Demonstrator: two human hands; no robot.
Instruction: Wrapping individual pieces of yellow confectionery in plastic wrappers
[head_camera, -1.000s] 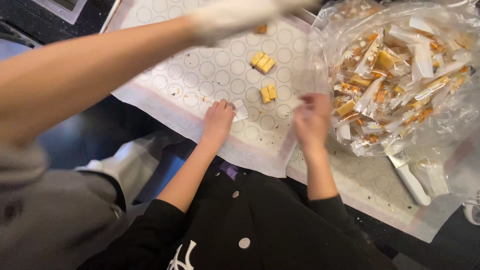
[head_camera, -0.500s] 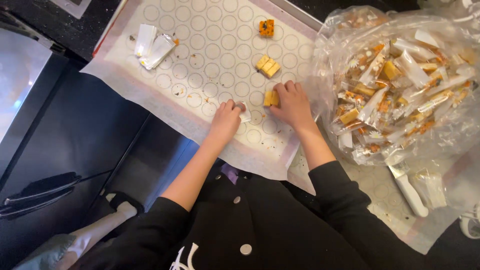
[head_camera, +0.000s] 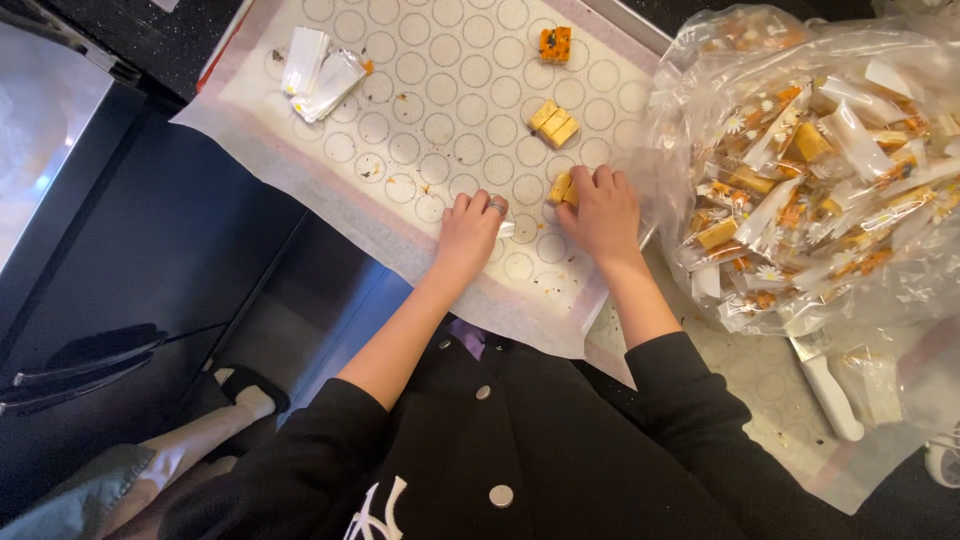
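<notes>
Where I look down: yellow bars lie just left of my right hand, long axis diagonal.
Right hand: fingertips curled onto them.
Left hand: pinching small wrapper.

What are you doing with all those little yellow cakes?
A person in a black top leans over a baking mat printed with circles. The right hand is closed on a small yellow cake piece, while the left hand rests on a small clear wrapper. More cake pieces lie on the mat, and a big clear bag of wrapped pieces sits to the right.
</notes>
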